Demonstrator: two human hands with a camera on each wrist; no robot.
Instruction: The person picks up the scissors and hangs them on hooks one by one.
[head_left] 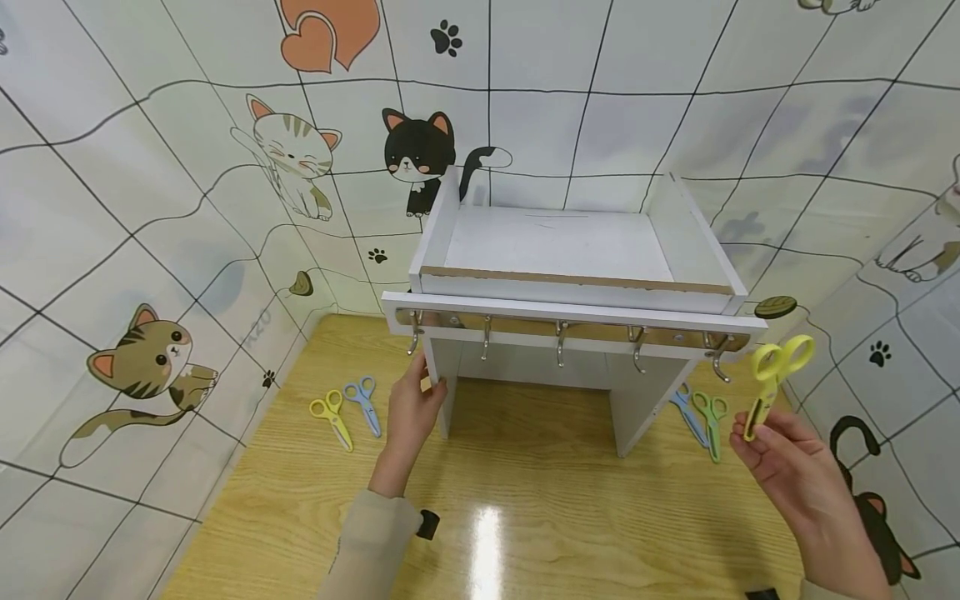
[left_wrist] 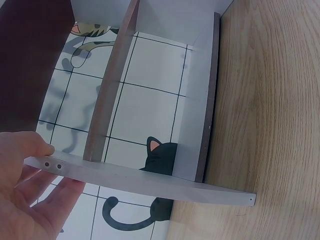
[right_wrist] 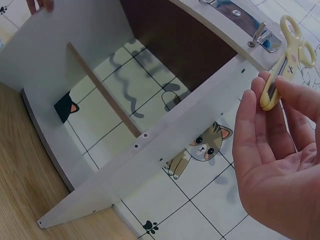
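A white wooden shelf rack stands on the table, with an open tray on top and a row of metal hooks along its front. My left hand grips the front edge of the rack's left side panel, thumb on one face and fingers on the other. To the right of the rack, my right hand pinches yellow scissors by the blade end between thumb and fingers. Their handle loops point up, near the rightmost hook, and the blades are together.
Yellow scissors and blue scissors lie on the wooden table left of the rack. Blue scissors and green scissors lie at its right. A cat-patterned sheet rises behind and at both sides.
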